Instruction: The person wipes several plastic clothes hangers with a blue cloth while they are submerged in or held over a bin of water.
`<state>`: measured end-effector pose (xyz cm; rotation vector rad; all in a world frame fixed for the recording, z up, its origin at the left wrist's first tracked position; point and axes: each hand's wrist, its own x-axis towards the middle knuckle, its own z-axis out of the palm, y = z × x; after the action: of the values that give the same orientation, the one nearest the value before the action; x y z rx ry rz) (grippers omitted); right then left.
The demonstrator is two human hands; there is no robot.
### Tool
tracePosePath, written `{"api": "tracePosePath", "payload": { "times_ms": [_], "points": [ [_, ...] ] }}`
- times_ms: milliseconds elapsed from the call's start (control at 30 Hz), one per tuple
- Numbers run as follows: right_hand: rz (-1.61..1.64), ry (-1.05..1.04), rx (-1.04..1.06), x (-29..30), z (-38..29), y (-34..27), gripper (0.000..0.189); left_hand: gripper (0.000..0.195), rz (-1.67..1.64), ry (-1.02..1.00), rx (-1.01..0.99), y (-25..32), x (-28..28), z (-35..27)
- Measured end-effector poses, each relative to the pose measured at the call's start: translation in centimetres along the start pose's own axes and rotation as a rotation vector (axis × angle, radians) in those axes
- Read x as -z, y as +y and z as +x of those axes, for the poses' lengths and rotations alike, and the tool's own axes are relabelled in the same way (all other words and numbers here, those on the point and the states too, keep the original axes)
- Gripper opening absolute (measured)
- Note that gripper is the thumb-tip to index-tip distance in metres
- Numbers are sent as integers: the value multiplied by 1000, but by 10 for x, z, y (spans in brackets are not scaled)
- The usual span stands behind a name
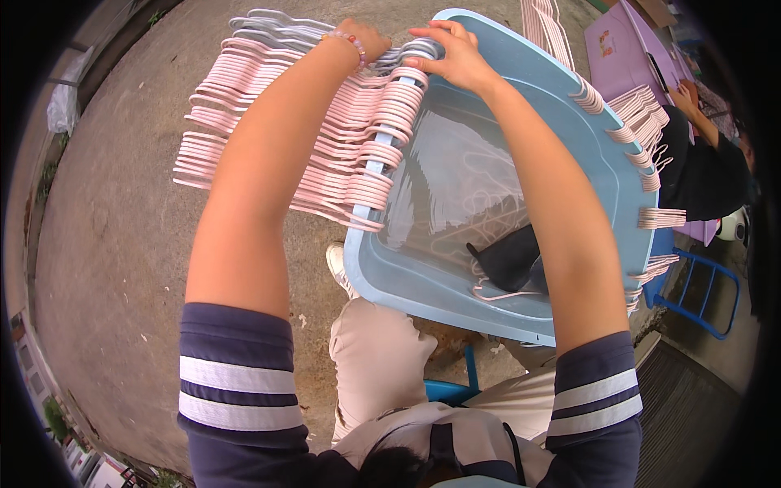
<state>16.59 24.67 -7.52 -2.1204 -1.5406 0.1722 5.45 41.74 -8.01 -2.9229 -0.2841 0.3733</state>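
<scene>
My left hand (369, 41), wearing a bead bracelet, grips the necks of a bunch of grey-blue hangers (268, 27); part of its fingers is hidden. Around the hooks of that bunch curl the thumb and fingers of my right hand (457, 53). Those hooks sit at the far end of the left rim of a light blue plastic tub (378, 143). Below them, many pink hangers (341, 131) hang by their hooks in groups along the same rim, their bodies outside. Water fills the tub's bottom, with pale hangers (488, 195) lying under the surface.
A black item (506, 259) and a pink hanger (503, 296) lie at the tub's near side. More pink hangers (637, 116) line the right rim. Beyond it are another person's hand (686, 97), a purple box (619, 52) and a blue metal-framed stool (701, 293).
</scene>
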Motion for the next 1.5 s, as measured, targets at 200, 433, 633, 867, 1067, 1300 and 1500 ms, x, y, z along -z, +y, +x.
{"api": "tracePosePath", "payload": {
  "times_ms": [200,433,633,867,1067,1300,1500],
  "points": [
    [-36,41,-56,-24,-14,4,59,36,19,-303,34,6,56,-27],
    [-168,-58,-98,-18,-11,-7,61,42,5,-176,107,-19,73,-25],
    [-70,82,-280,27,-93,58,70,27,-114,227,166,9,75,-66],
    [267,-282,-560,66,-260,59,50,15,-196,759,-292,147,75,-86],
    [309,-514,-680,77,-348,110,45,32,-402,-185,-235,246,51,-78],
    [-426,-957,-552,43,-419,137,97,31,-171,-737,-259,320,-43,-70],
    [-275,-1281,-535,-13,-432,147,77,29,-203,-592,-400,360,-85,-65]
  ]
}}
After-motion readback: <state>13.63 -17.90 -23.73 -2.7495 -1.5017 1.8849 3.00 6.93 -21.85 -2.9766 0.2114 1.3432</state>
